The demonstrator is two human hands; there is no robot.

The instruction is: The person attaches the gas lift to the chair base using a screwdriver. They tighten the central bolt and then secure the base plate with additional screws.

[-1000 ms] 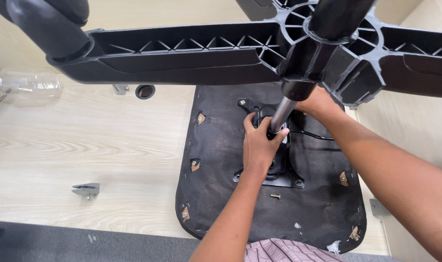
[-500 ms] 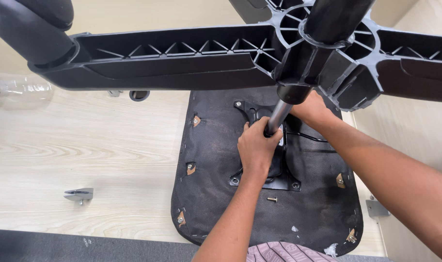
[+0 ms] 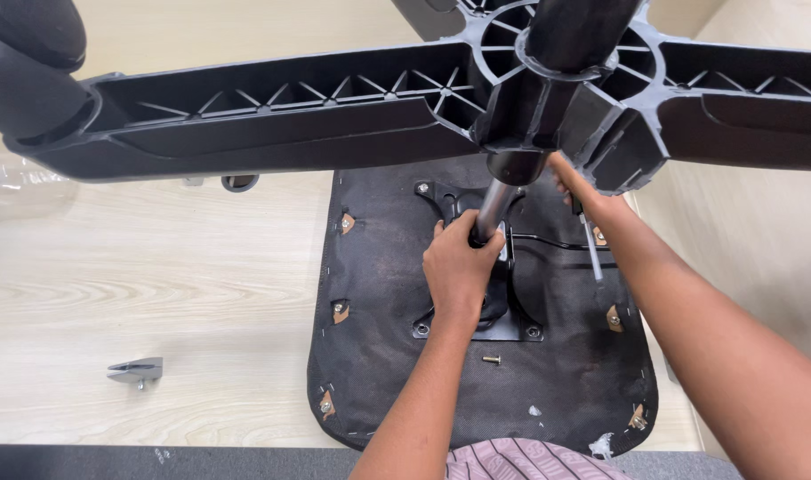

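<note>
Your left hand (image 3: 459, 267) is wrapped tight around the shiny metal gas-lift cylinder (image 3: 493, 213), steadying it upright over the black upside-down seat pan (image 3: 379, 356) on the wood floor; can't tell your right hand's (image 3: 583, 200) fingers.

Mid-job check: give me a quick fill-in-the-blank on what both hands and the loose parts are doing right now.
1. The left hand grips the shiny ____ cylinder under the chair base.
2. The right hand is partly hidden behind the ____.
3. A loose bolt lies on the upturned black ____.
4. The small metal bracket lies on the ____.

Missing words: metal; chair base; seat; floor
</note>
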